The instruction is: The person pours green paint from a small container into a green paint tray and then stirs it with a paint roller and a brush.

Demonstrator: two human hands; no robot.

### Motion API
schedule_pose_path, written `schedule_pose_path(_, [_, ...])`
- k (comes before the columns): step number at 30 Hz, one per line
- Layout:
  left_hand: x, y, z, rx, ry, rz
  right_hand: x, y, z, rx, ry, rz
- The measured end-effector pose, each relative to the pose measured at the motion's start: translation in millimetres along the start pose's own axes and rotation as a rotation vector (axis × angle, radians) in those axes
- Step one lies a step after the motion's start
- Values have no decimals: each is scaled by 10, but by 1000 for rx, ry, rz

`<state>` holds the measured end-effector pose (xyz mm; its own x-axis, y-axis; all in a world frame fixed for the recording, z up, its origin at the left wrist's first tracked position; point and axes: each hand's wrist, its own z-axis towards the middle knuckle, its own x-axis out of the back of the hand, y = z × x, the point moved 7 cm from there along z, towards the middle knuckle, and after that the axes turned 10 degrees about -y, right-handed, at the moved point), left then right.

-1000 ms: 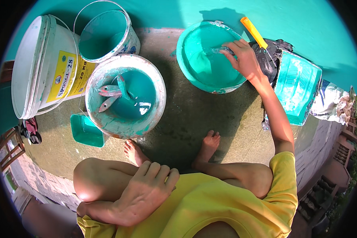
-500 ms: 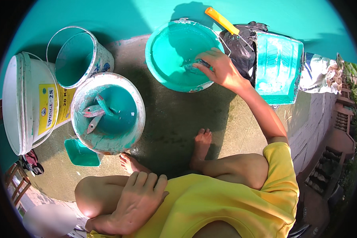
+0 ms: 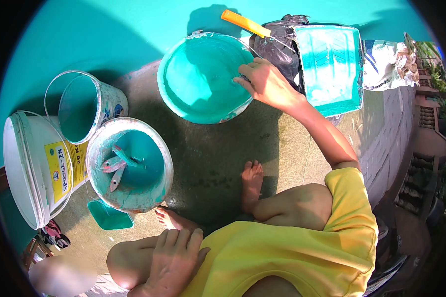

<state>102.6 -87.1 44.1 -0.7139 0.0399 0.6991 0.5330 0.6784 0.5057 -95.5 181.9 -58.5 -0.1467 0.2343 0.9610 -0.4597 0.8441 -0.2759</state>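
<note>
A wide round tub [image 3: 159,81] of turquoise paint stands in front of me, by the painted wall. Over its right rim reaches my right hand [image 3: 266,83], thumb and fingers closed around a small dark thing I cannot make out, mostly hidden by the fingers. My left hand [image 3: 176,255] lies on my bent left knee with its fingers stretched out, holding nothing. To the left of the tub, a paint-stained bucket [image 3: 164,171] holds turquoise liquid and several tools [image 3: 116,166] whose handles stick up; their working ends are hidden.
A turquoise roller tray [image 3: 327,106] lies at the right beside a black plastic bag [image 3: 277,39] and an orange-handled roller [image 3: 245,23]. Leftward are an upright bucket [image 3: 119,99], a large white pail [image 3: 22,171] on its side and a small green container [image 3: 111,218].
My right hand has shifted rightward relative to the tub, from above the paint toward the rim. My left hand stays on the knee. The whole view has shifted slightly.
</note>
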Motion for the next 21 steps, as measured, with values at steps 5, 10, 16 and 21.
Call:
schedule_pose_path(5, [-2,37,30,-13,0,17,-127,-227,32,157,45,213])
schedule_pose_path(10, [41,39,50,2,25,19,-186,-84,398,220,165,24])
schedule_pose_path(16, [54,23,20,21,23,11,-105,257,396,132,207,-183])
schedule_pose_path(21, [43,15,29,19,-6,20,16,123,-33,28,19,19])
